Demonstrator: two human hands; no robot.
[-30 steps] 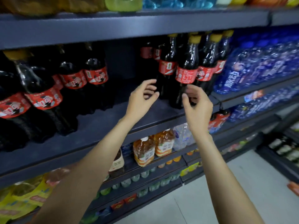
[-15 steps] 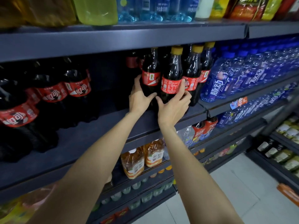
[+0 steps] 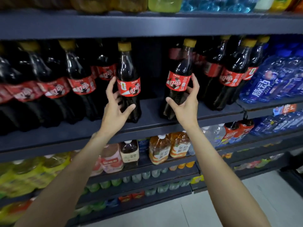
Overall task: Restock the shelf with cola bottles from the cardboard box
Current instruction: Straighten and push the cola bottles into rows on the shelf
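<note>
Two cola bottles with red labels and yellow caps stand on the dark shelf. My left hand grips the left cola bottle low on its body, thumb in front and fingers behind. My right hand holds the right cola bottle, which tilts to the right, fingers round its label. A gap of bare shelf lies between the two bottles. More cola bottles stand in rows at the left and at the right. No cardboard box is in view.
Blue drink bottles fill the shelf to the right. Tea and other drinks sit on the lower shelves. The upper shelf board hangs just above the caps. Pale floor tiles show at the bottom right.
Both hands took a cola bottle from the right-hand group. The left hand carried its bottle leftward and the right one moved apart from it, opening a gap. The view shifted left.
</note>
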